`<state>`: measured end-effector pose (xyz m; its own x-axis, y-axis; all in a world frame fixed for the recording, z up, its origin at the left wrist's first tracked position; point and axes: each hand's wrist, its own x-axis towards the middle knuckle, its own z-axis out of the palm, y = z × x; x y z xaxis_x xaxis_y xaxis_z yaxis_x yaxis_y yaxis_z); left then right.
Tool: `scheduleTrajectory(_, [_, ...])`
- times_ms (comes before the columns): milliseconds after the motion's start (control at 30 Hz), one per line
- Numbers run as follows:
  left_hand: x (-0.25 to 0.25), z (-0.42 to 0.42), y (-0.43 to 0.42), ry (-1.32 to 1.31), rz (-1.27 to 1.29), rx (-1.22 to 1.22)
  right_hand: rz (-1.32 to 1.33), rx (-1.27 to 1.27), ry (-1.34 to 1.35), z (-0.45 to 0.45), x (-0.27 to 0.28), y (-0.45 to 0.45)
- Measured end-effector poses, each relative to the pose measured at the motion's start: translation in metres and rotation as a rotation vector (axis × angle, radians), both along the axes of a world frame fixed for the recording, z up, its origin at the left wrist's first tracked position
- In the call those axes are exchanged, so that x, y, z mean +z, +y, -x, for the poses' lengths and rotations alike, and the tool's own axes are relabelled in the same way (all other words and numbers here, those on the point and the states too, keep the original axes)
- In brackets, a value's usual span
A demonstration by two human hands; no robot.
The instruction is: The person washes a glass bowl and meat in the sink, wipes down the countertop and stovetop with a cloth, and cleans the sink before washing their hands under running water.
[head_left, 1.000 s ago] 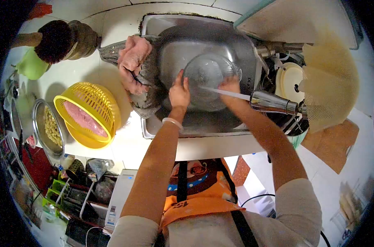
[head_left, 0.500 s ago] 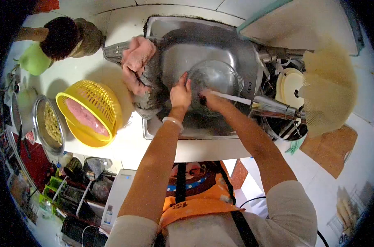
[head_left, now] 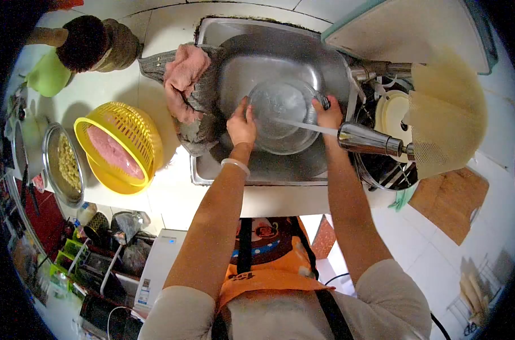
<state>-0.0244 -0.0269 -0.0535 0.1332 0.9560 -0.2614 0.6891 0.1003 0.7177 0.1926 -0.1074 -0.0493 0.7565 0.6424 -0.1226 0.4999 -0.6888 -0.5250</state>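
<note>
A clear glass bowl (head_left: 283,116) sits in the steel sink (head_left: 268,68), under water running from the chrome faucet (head_left: 370,139). My left hand (head_left: 242,126) grips the bowl's left side, its thumb and fingers at the rim. At the right rim is my right hand (head_left: 327,114), closed on a dark scrubber (head_left: 324,102) that touches the glass. The stream crosses the lower right of the bowl. My right palm is partly hidden.
Pink and grey cloths (head_left: 186,73) hang over the sink's left edge. Further left are a yellow basket (head_left: 121,150) and a steel bowl of yellowish pieces (head_left: 52,164). A dish rack with plates (head_left: 394,116) stands right of the faucet.
My right hand has moved from the bowl's lower inside out to its right rim, with the dark scrubber in it. My left hand stays at the left side.
</note>
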Motion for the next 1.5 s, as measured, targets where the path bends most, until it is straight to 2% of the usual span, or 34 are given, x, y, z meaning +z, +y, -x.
scheduleTrajectory(33, [-0.007, 0.000, -0.003, -0.094, -0.046, 0.053, -0.079, -0.146, -0.118, 0.009, -0.002, -0.004])
scheduleTrajectory(67, [-0.014, 0.000, -0.005, -0.189, -0.093, 0.106, -0.060, -0.157, -0.094, 0.014, -0.002, -0.009])
scheduleTrajectory(200, [-0.005, -0.004, -0.006, -0.137, -0.103, 0.114, -0.153, -0.199, 0.072, 0.040, 0.006, -0.042])
scheduleTrajectory(233, [-0.006, -0.008, -0.007, -0.099, -0.109, 0.116, 0.113, -0.045, 0.020, 0.041, 0.001, -0.053])
scheduleTrajectory(300, [-0.006, -0.011, -0.008, -0.064, -0.117, 0.120, 0.376, 0.112, -0.035, 0.045, 0.003, -0.070])
scheduleTrajectory(367, [-0.004, -0.011, -0.006, -0.034, -0.073, 0.100, 0.564, 0.219, -0.145, 0.067, 0.071, -0.048])
scheduleTrajectory(433, [-0.016, -0.005, -0.005, -0.031, -0.112, 0.047, 0.534, 0.245, -0.155, 0.070, 0.086, -0.031])
scheduleTrajectory(500, [-0.024, 0.004, -0.006, -0.028, -0.151, -0.009, -0.257, -0.290, 0.854, 0.068, 0.080, -0.015])
scheduleTrajectory(533, [-0.022, 0.010, -0.008, 0.014, -0.238, -0.077, -0.353, -0.257, 1.125, 0.065, 0.099, -0.009])
scheduleTrajectory(567, [-0.020, 0.016, -0.012, 0.057, -0.325, -0.145, -0.357, -0.257, 1.131, 0.057, 0.089, -0.007])
scheduleTrajectory(600, [-0.010, 0.022, -0.015, 0.064, -0.330, -0.145, -0.514, -0.212, 1.532, 0.046, 0.071, -0.001])
scheduleTrajectory(633, [0.000, 0.028, -0.020, 0.045, -0.167, -0.142, -0.673, -0.151, 1.930, 0.045, 0.070, 0.007])
scheduleTrajectory(667, [0.009, 0.031, -0.021, 0.025, -0.004, -0.137, -0.676, -0.145, 1.935, 0.052, 0.067, 0.010])
scheduleTrajectory(700, [0.011, 0.033, -0.020, 0.028, -0.008, -0.138, -0.567, -0.165, 1.636, 0.073, 0.077, 0.021])
scheduleTrajectory(733, [0.011, 0.034, -0.020, -0.158, 0.215, 0.033, -0.457, -0.180, 1.336, 0.093, 0.083, 0.031])
scheduleTrajectory(767, [0.011, 0.034, -0.020, -0.346, 0.437, 0.206, -0.315, 0.254, 0.910, 0.110, 0.046, 0.028])
scheduleTrajectory(800, [0.007, 0.036, -0.019, -0.348, 0.433, 0.206, -0.163, 0.648, 0.449, 0.126, 0.009, 0.024])
scheduleTrajectory(833, [0.001, 0.039, -0.014, -0.488, 0.598, 0.280, 0.077, 0.703, 0.276, 0.147, 0.028, 0.018])
scheduleTrajectory(867, [-0.002, 0.039, -0.009, -0.631, 0.763, 0.351, 0.147, 0.672, 0.299, 0.152, 0.035, 0.015])
scheduleTrajectory(900, [0.002, 0.038, -0.008, -0.634, 0.760, 0.346, 0.219, 0.636, 0.327, 0.154, 0.041, 0.015])
scheduleTrajectory(967, [0.017, 0.032, -0.013, -0.560, 0.668, 0.285, 0.296, 0.557, 0.363, 0.150, 0.065, 0.024])
scheduleTrajectory(1000, [0.026, 0.027, -0.015, -0.403, 0.553, 0.174, 0.378, 0.480, 0.403, 0.148, 0.073, 0.025])
scheduleTrajectory(1033, [0.032, 0.024, -0.017, -0.400, 0.559, 0.172, 0.382, 0.476, 0.406, 0.147, 0.064, 0.019])
scheduleTrajectory(1100, [0.048, 0.016, -0.013, -0.358, 0.164, -0.072, -0.102, 0.421, 0.372, 0.137, 0.044, 0.010])
scheduleTrajectory(1133, [0.086, 0.012, -0.009, -0.348, 0.178, -0.181, -0.183, 0.353, 0.448, 0.131, 0.064, 0.012])
scheduleTrajectory(1167, [0.103, 0.008, -0.010, -0.352, 0.171, -0.185, -0.204, 0.410, 0.486, 0.116, 0.043, 0.008])
scheduleTrajectory(1233, [0.121, -0.001, -0.012, -0.251, -0.137, -0.453, -0.311, 0.262, 0.907, 0.094, 0.044, 0.012])
scheduleTrajectory(1267, [0.125, -0.005, -0.016, -0.223, -0.183, -0.541, -0.428, 0.294, 0.941, 0.084, 0.047, 0.003])
scheduleTrajectory(1300, [0.123, -0.009, -0.015, -0.228, -0.194, -0.543, -0.436, 0.299, 0.932, 0.082, 0.063, 0.003])
scheduleTrajectory(1367, [0.112, -0.015, -0.018, -0.222, -0.453, -0.721, -0.386, 0.049, 1.020, 0.081, 0.082, -0.001])
scheduleTrajectory(1400, [0.112, -0.014, -0.011, -0.231, -0.440, -0.797, -0.293, -0.050, 1.133, 0.075, 0.076, -0.009])
scheduleTrajectory(1433, [0.110, -0.018, -0.003, -0.235, -0.438, -0.801, -0.294, -0.056, 1.131, 0.075, 0.085, -0.011])
scheduleTrajectory(1500, [0.108, -0.031, 0.014, -0.087, -0.381, -0.874, -0.278, -0.074, 1.234, 0.076, 0.106, -0.021])
